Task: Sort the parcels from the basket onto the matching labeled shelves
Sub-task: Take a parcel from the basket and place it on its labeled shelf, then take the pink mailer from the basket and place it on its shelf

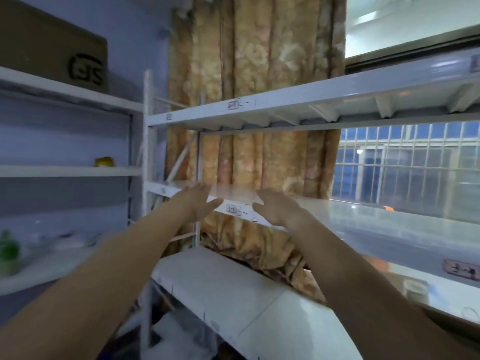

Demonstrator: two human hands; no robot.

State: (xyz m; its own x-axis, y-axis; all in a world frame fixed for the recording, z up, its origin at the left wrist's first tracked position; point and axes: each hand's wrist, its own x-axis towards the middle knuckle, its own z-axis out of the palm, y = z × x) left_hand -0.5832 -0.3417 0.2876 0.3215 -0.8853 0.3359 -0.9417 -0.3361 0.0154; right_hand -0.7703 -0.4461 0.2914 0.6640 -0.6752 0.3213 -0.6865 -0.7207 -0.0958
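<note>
My left hand (197, 201) and my right hand (275, 206) reach forward side by side at the front edge of the middle white shelf (363, 224). Both palms face inward with the fingers stretched out and nothing gripped. A small printed label (232, 209) sits on the shelf edge between them. Just above it, between the fingertips, lies a pale blurred patch (233, 193); I cannot tell whether it is a parcel or bare shelf. The upper shelf (285, 105) carries a similar label (233, 105). No basket is in view.
A lower white shelf (220, 281) runs below my arms. The left rack holds a cardboard box (52, 48) on top, a yellow item (104, 161) and a green object (9, 248). A patterned curtain (259, 61) hangs behind; a barred window (402, 162) is at right.
</note>
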